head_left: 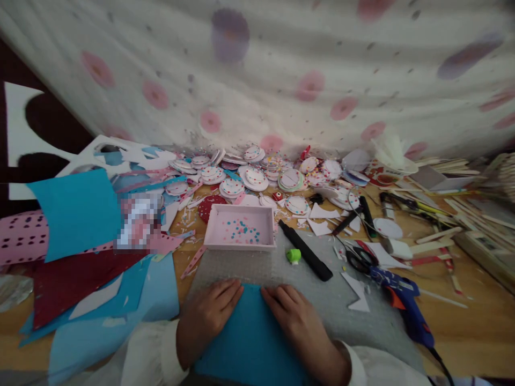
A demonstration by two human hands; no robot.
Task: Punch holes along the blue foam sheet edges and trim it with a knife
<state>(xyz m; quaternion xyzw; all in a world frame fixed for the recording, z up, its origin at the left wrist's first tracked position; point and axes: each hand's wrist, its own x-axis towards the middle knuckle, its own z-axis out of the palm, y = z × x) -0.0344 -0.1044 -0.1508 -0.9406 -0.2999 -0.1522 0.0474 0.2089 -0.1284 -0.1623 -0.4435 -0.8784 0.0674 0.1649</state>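
Observation:
A blue sheet of paper (249, 343) lies at the front of the work mat, its near part running out of view. My left hand (211, 308) presses on its far left corner, fingers bent together at the edge. At the far right corner my right hand (295, 316) does the same, with the fingertips gathered on the edge. A narrow stretch of the far edge shows between the two hands. My thumbs are hidden. Just beyond lie a bright green object (293, 256), a black tube-like tool (306, 250) and a pale pink box (240, 246) with small coloured beads inside.
On the right are a blue glue gun (402, 300), black-handled scissors (362, 259) and wooden sticks (436, 236). Coloured sheets (80, 214) pile up on the left. Several decorated paper discs (253, 177) line the back, before a flowered curtain (257, 80).

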